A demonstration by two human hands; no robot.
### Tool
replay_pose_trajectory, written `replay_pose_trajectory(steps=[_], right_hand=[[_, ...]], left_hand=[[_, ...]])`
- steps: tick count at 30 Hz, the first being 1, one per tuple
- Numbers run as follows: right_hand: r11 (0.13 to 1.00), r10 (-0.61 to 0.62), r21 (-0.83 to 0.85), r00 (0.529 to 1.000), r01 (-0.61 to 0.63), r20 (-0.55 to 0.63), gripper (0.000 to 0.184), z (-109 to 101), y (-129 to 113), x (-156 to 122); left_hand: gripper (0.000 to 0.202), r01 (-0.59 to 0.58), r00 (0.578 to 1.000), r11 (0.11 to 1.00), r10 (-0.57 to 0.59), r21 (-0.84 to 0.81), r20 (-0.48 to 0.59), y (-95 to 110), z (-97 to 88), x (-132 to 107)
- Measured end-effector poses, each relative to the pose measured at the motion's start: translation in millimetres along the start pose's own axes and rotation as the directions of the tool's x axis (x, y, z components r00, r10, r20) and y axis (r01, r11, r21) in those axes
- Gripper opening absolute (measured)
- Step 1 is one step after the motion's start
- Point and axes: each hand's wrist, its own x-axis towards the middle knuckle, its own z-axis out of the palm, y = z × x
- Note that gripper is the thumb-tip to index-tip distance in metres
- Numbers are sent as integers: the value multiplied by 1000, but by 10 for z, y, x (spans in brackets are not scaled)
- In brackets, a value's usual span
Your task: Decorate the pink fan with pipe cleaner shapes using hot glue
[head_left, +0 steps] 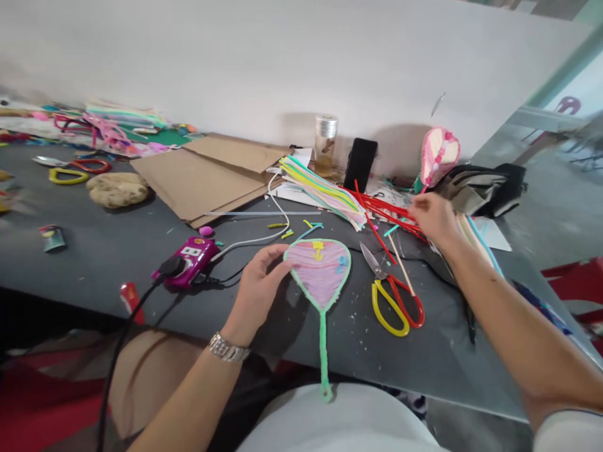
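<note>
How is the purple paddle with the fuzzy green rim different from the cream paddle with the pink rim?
The purple paddle with the fuzzy green rim has yellow and blue decorations; the cream paddle with the pink rim has pink ones. The left hand holds the purple paddle's edge, while the cream paddle stands upright near the wall. Both are rounded on top and narrow toward the bottom.

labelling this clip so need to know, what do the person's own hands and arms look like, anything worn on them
Left hand and right hand are ungloved. A silver-coloured metal link band circles the left wrist. A white fabric sleeve with a thin dark edge shows at the right arm's elbow.
</note>
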Motion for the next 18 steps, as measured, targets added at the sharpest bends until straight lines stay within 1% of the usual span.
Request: replay_pose_trajectory(steps=[1,2,3,5,7,8,11,12,14,15,16,18], right_hand=[[966,80,218,962,-139,261,10,55,-79,-189],[936,89,283,917,-211,388,11,127,-166,-374],[917,92,310,890,-250,446,13,209,-254,-543],[882,107,345,849,-321,517,18,370,-419,-808],[845,117,371,811,-384,573,20,478,-551,-969],[827,113,387,794,-408,597,20,502,-605,-1020],[776,64,450,764,-443,642,16,477,-708,-1128],[762,39,476,765,-439,643,15,449,-718,-1163],[738,-2,532,786,-416,618,15,384,-688,-1238],[733,-17,561,814,-384,580,15,352,-648,-1276],[742,-36,587,857,-322,515,14,321,-596,-1312],[792,-71,593,944,-142,321,13,259,-477,-1374]], left_hand=[[42,50,999,996,-51,-78,-6,-1,5,-3],[45,91,995,985,-95,-146,-20,-5,14,-3],[48,116,991,974,-126,-195,-39,-9,26,-1],[52,121,985,961,-147,-248,-87,-17,67,-6],[53,116,985,953,-147,-280,-92,-20,133,-39],[50,120,987,949,-147,-291,-71,-22,174,-71],[35,165,986,946,-150,-280,75,-45,316,-220],[31,184,980,944,-153,-275,129,-62,362,-278],[31,219,964,929,-158,-299,215,-104,439,-382],[34,241,955,916,-165,-320,246,-122,467,-421],[37,262,949,902,-175,-343,263,-134,488,-449],[42,292,943,877,-197,-382,267,-131,510,-475]])
